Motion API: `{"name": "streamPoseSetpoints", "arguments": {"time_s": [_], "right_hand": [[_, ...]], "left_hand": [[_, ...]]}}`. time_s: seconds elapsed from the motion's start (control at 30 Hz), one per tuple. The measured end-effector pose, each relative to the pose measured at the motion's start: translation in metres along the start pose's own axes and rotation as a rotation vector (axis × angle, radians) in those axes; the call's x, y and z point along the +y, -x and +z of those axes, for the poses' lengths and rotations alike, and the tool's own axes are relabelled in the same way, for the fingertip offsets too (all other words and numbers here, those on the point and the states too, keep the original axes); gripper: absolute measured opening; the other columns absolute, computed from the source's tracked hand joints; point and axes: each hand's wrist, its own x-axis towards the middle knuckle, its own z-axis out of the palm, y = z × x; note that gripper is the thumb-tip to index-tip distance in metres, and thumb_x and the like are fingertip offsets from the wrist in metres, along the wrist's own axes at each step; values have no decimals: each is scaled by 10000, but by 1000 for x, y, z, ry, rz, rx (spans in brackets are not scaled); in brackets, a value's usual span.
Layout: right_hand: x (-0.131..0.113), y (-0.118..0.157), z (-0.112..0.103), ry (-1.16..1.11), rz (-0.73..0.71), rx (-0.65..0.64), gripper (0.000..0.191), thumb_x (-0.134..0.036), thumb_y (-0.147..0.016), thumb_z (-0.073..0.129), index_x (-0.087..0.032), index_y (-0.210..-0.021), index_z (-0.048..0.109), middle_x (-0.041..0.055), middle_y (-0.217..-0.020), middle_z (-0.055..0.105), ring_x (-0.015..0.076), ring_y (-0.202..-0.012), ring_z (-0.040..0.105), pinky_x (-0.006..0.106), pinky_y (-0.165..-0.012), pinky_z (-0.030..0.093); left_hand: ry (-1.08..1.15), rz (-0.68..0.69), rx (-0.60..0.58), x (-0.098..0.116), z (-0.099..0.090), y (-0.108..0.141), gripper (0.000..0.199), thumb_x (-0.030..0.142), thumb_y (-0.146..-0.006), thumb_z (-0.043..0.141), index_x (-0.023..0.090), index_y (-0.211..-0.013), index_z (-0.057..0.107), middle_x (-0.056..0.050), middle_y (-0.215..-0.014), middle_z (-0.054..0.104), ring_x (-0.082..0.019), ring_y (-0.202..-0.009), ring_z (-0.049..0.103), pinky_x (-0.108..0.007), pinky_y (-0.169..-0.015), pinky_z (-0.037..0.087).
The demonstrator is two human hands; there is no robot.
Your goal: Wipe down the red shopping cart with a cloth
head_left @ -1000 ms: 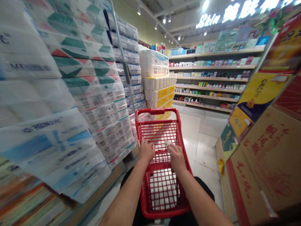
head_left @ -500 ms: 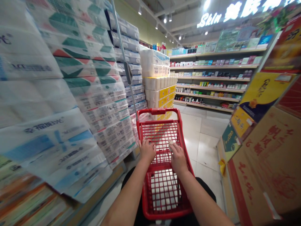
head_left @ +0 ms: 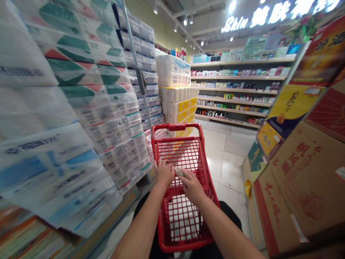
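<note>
In front of me stands a red plastic shopping basket cart, its grid panels facing up. My left hand lies over the left side of the grid near the rim, palm down. Its fingers are spread and touch the basket; the thumb is hidden. My right hand is at the middle of the basket, close to the left fingertips. Between its fingers is a small crumpled whitish wipe, pressed against the grid.
Tall stacks of wrapped tissue packs rise close on the left. Cardboard cartons are piled on the right. Pale floor tiles run toward shelves of small boxes and bottles. A thin metal pole stands behind the cart's left side.
My right hand has moved left across the grid with the wipe, coming up beside my left hand. My left hand stays at the basket's left side. The view has shifted slightly right.
</note>
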Motion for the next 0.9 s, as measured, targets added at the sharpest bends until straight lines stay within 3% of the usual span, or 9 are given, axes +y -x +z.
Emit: {"name": "streamPoseSetpoints", "arguments": {"time_s": [0.1,0.3,0.47,0.63,0.8,0.9], "right_hand": [[3,-1,0,57,208,147,436,-33,-819,475,-214,-1167,665,110,-1336,560,253,-1159,521,471,-960,495],[-8,1,4,-21,-59,-35,477,-1,-785,478,-239,-1145,681,49,-1344,567,241,-1186,494,448,-992,485],[-5,-2,-3,46,163,117,502,-12,-811,457,-226,-1228,637,99,-1315,576,245,-1155,511,468,-962,494],[-14,1,-1,-46,-97,-72,500,-5,-796,456,-228,-1198,653,45,-1331,582,231,-1236,448,436,-1038,438],[-4,-3,-10,58,248,72,483,-47,-802,508,-271,-1206,647,51,-1305,601,253,-1202,464,481,-1022,396],[-17,-20,-32,1,319,50,476,-128,-752,634,-330,-1182,651,23,-1342,575,313,-1289,396,564,-1051,312]], "left_hand": [[7,0,-3,1,1,-1,262,296,-876,494,235,-903,747,-85,-1147,618,-317,-1260,411,-562,-1146,176],[4,-1,5,1,0,-1,265,292,-881,490,233,-882,748,-87,-1165,620,-311,-1266,415,-568,-1140,191],[-3,12,23,-1,1,1,262,291,-880,491,231,-894,746,-91,-1150,624,-318,-1249,428,-584,-1129,204],[-21,11,33,-1,3,1,265,298,-884,488,235,-883,745,-85,-1144,626,-316,-1251,426,-578,-1131,202],[-34,32,7,-2,0,0,275,296,-881,482,236,-909,749,-92,-1154,628,-322,-1245,435,-575,-1108,239],[-68,52,20,-4,2,-3,291,302,-885,474,220,-928,750,-110,-1160,626,-338,-1251,424,-588,-1095,237]]}}
